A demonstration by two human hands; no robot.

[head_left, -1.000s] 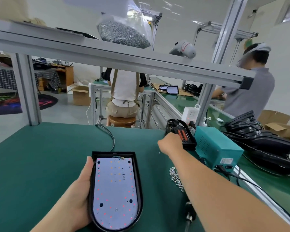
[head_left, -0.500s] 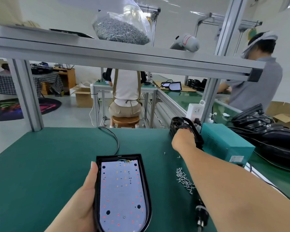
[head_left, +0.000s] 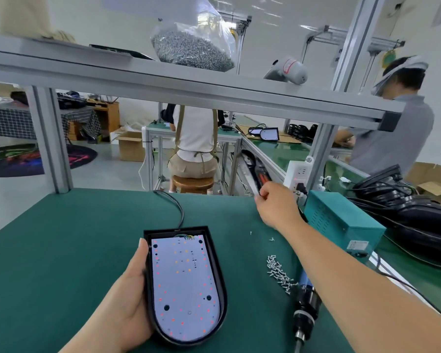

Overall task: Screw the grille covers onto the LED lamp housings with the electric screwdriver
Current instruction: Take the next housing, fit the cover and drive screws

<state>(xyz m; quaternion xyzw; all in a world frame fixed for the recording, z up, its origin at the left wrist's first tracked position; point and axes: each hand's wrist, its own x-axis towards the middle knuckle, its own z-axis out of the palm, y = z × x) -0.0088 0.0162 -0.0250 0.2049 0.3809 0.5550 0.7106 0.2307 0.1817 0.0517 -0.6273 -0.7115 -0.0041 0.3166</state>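
Head view: grille cover [head_left: 254, 171] now aloft, in grip of right hand [head_left: 278, 208]; lamp housing [head_left: 214, 261] in left hand [head_left: 131, 300].

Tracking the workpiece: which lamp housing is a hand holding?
The housing on the near mat, white face up: the left hand grips its left edge. The far-bench housing and the stacked ones at right lie untouched.

place: assembly workshop | cues: green-matted bench [head_left: 61, 238], bagged screws [head_left: 191, 50] (worker [head_left: 194, 138] seated beyond)
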